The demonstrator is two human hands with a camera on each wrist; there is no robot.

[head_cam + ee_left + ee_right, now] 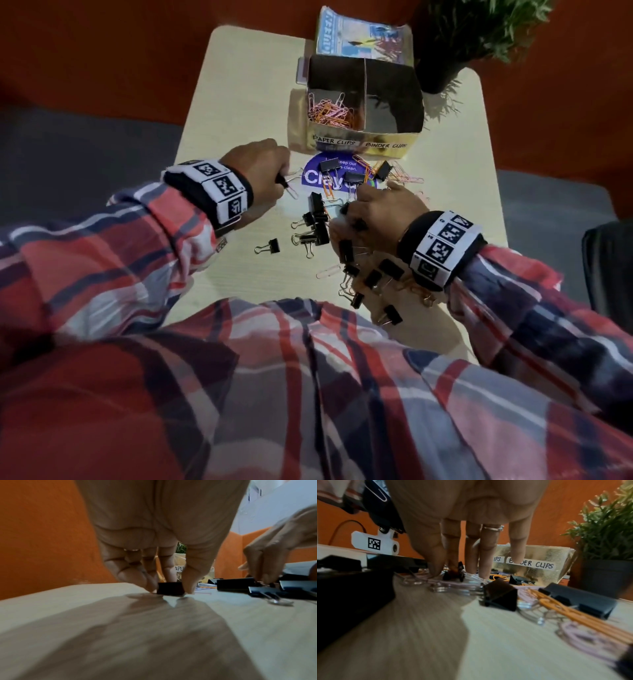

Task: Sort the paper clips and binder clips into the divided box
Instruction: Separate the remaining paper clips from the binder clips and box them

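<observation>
The divided box (394, 138) stands at the table's far middle, labelled PAPER CLIPS on the left and BINDER CLIPS on the right. Pink and orange paper clips (330, 113) fill the left compartment; the right compartment (394, 102) looks dark and bare. My left hand (282, 178) pinches a small black binder clip (170, 588) between thumb and fingers, down on the tabletop left of the pile. My right hand (347, 210) reaches down into the pile, its thumb and forefinger closed round another small black binder clip (453, 573) lying among pink paper clips (453, 584).
Several black binder clips (315, 226) and loose paper clips (404, 176) lie scattered between the box and my body. A purple sticker (322, 161) sits under some. A printed carton (359, 37) stands behind the box, and a potted plant (479, 34) at the far right.
</observation>
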